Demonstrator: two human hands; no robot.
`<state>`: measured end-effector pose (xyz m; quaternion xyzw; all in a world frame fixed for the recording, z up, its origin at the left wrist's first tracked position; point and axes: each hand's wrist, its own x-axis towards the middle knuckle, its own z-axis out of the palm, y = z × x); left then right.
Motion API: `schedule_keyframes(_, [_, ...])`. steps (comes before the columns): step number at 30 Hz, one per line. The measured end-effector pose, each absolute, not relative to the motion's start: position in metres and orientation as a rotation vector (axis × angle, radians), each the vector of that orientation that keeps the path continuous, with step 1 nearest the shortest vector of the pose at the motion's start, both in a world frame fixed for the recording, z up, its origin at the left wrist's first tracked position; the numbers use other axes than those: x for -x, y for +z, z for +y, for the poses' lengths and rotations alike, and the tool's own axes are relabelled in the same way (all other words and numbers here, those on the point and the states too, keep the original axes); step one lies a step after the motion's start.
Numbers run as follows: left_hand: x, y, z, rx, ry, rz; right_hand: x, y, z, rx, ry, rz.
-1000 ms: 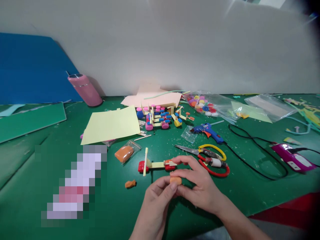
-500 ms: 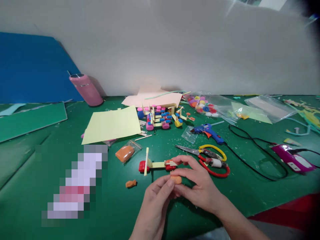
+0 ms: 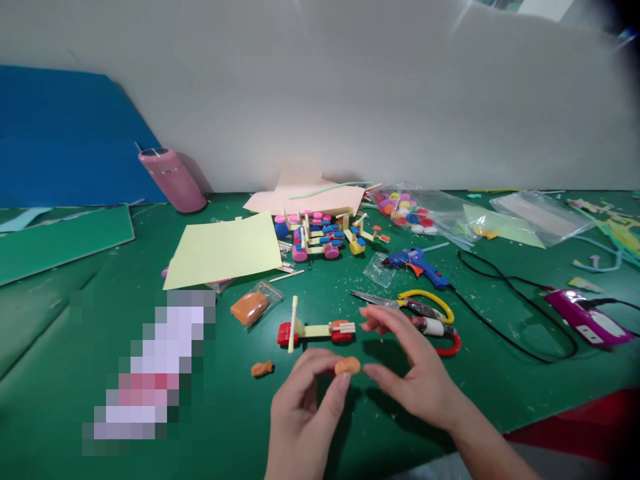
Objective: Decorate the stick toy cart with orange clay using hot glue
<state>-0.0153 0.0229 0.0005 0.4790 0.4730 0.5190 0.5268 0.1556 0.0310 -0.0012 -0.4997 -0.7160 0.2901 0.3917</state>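
Observation:
Between the thumb and forefinger of my left hand (image 3: 310,407) is a small rounded piece of orange clay (image 3: 347,366). My right hand (image 3: 410,370) is just to its right, fingers apart and holding nothing. Just beyond the hands lies a little model vehicle (image 3: 316,331) with red wheels, a pale stick body, an upright crossbar and short sticks at its right end. Left of my left hand, a torn lump of orange clay (image 3: 262,369) rests on the green table (image 3: 200,440). A clear bag of orange clay (image 3: 250,308) lies behind that lump.
Scissors (image 3: 400,303) lie beyond my right hand, partly covered by it. Behind them are a blue glue gun (image 3: 417,265) and its cord. Several finished models (image 3: 320,237) stand farther back. A yellow sheet (image 3: 225,252), a pink tumbler (image 3: 173,180) and a purple power strip (image 3: 585,317) are around.
My right hand has let go of the orange clay piece and moved a little to the right, its fingers spreading. The left hand keeps the piece, now more fully visible.

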Motion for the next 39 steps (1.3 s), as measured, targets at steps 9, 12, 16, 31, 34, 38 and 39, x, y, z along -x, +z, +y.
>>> schedule_keyframes(9, [0.034,0.002,0.025,-2.522,1.428,1.023,-0.171,0.002,0.020,1.200,0.872,-1.544])
schedule_keyframes(12, [0.034,0.001,0.026,-2.560,1.403,1.031,-0.164,0.005,0.019,1.124,0.874,-1.642])
schedule_keyframes(16, [0.031,0.000,0.027,-2.396,1.429,1.052,-0.155,0.006,0.021,1.090,0.899,-1.617])
schedule_keyframes(31, [0.022,0.020,0.022,-1.040,0.991,1.003,-0.138,0.015,0.022,0.922,0.987,-1.731])
schedule_keyframes(34, [0.021,0.021,0.022,-0.862,0.986,0.988,-0.137,0.013,0.021,0.928,0.983,-1.713])
schedule_keyframes(38, [0.020,0.021,0.020,-0.703,0.956,0.939,-0.136,0.008,0.018,0.933,0.940,-1.679])
schedule_keyframes(39, [0.020,0.020,0.019,-0.675,0.947,0.936,-0.135,0.007,0.018,0.936,0.926,-1.676])
